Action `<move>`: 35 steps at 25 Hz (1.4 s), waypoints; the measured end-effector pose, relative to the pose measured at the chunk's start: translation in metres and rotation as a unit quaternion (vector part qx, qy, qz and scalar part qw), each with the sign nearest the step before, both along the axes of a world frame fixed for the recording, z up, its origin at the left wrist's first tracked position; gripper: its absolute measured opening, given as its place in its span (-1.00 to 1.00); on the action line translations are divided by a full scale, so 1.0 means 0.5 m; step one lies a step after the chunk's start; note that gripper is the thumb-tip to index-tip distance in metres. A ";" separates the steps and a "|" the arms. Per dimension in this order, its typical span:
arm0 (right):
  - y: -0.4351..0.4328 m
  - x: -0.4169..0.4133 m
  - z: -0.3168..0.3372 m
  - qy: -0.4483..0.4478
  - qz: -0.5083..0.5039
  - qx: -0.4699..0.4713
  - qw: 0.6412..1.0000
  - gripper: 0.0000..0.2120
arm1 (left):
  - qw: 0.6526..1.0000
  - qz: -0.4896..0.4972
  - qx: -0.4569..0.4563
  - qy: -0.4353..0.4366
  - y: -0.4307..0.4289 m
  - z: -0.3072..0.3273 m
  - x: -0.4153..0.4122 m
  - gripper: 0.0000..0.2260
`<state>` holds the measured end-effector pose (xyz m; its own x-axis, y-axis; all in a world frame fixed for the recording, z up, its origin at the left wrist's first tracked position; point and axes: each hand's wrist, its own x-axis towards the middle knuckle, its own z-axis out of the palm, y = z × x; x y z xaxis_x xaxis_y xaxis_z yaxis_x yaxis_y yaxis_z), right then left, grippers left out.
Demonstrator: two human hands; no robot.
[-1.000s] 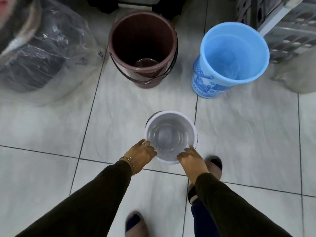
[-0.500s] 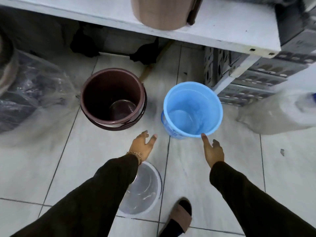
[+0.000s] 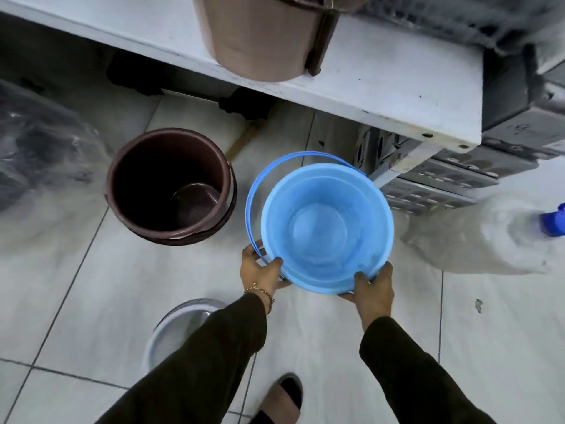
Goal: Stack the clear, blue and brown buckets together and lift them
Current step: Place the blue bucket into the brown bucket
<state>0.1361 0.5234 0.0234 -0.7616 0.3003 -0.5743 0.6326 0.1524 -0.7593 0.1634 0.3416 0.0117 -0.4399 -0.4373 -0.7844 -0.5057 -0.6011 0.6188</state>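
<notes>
blue bucket upright, held | brown bucket on floor | clear bucket partly hidden

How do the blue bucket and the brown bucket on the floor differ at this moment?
The blue bucket is gripped at its near rim by the left hand and right hand; the brown bucket stands untouched on the tiled floor. The blue bucket's handle swings out to the side; the brown bucket's handle lies down against its wall. The blue interior looks bright, the brown dark. Both are open-topped, round and empty.
</notes>
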 end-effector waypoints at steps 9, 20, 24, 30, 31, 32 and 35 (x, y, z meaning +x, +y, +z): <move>-0.223 0.053 0.307 0.111 0.161 0.033 0.980 -0.59 | 0.987 0.073 -0.102 0.104 -0.240 0.289 0.165 -0.64; -0.639 -0.012 0.136 0.066 0.148 0.109 0.981 -0.54 | 0.990 0.081 -0.112 0.007 -0.605 0.167 0.125 -0.63; -0.669 0.007 0.041 0.006 0.165 0.137 0.977 -0.50 | 0.992 -0.011 -0.088 -0.087 -0.653 0.058 0.107 -0.64; -0.591 0.121 -0.017 -0.137 0.242 0.141 0.950 -0.35 | 0.929 -0.293 -0.019 -0.226 -0.670 -0.028 0.223 -0.22; -0.565 0.150 -0.028 -0.164 0.254 0.154 0.941 -0.36 | 0.918 -0.315 -0.025 -0.239 -0.663 -0.047 0.254 -0.25; -0.533 0.182 -0.041 -0.197 0.266 0.165 0.929 -0.36 | 0.909 -0.330 -0.028 -0.252 -0.651 -0.069 0.287 -0.29; -0.434 0.293 -0.091 -0.291 0.292 0.196 0.890 -0.37 | 0.887 -0.370 -0.002 -0.277 -0.584 -0.139 0.387 -0.31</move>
<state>0.2828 0.3065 -0.0223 -0.4615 0.2152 -0.8606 0.6273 0.7651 -0.1451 0.3570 0.0497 -0.0578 -0.1554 -0.1932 -0.9688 -0.9878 0.0230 0.1539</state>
